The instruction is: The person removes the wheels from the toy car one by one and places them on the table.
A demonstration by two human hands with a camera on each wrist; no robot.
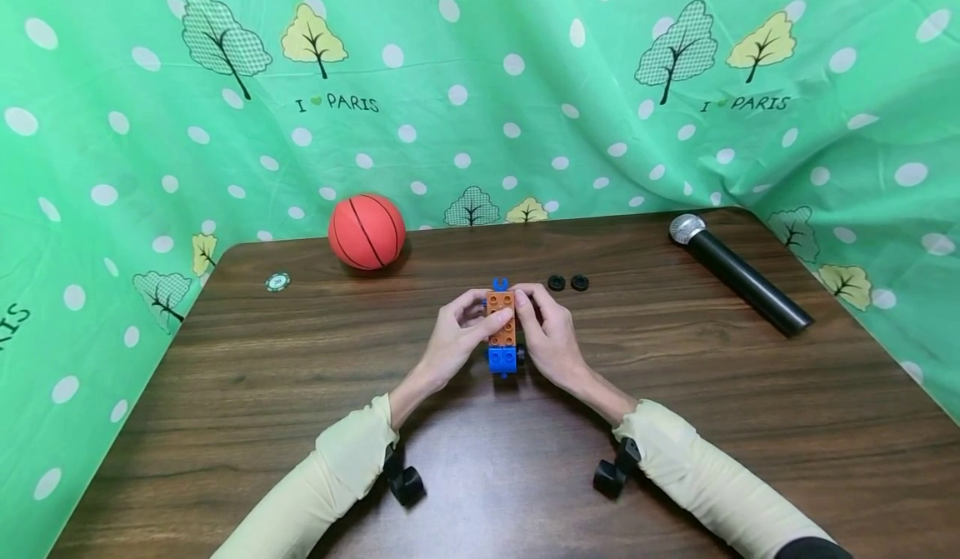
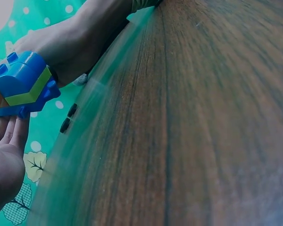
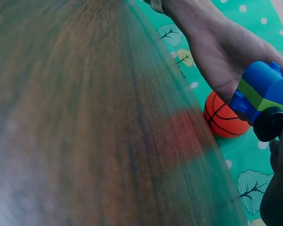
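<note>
A toy car of building blocks (image 1: 502, 361) is held up between both hands, orange bricks along its top and blue ones at the near end. In the right wrist view a lime green layer and a black wheel (image 3: 270, 124) show on its side. My left hand (image 1: 452, 336) grips the car from the left, thumb over the orange bricks (image 1: 502, 336). From the right, my right hand (image 1: 553, 338) holds its far right side with thumb and fingers; its fingertips are partly hidden. A blue hook-like piece (image 1: 500, 285) sticks out at the far end.
Two loose black wheels (image 1: 567, 283) lie just beyond my right hand. A red ball (image 1: 367, 232) and a poker chip (image 1: 277, 281) are at the back left, a microphone (image 1: 738, 274) at the right. A green curtain (image 1: 480, 84) hangs behind the wooden table (image 1: 262, 392).
</note>
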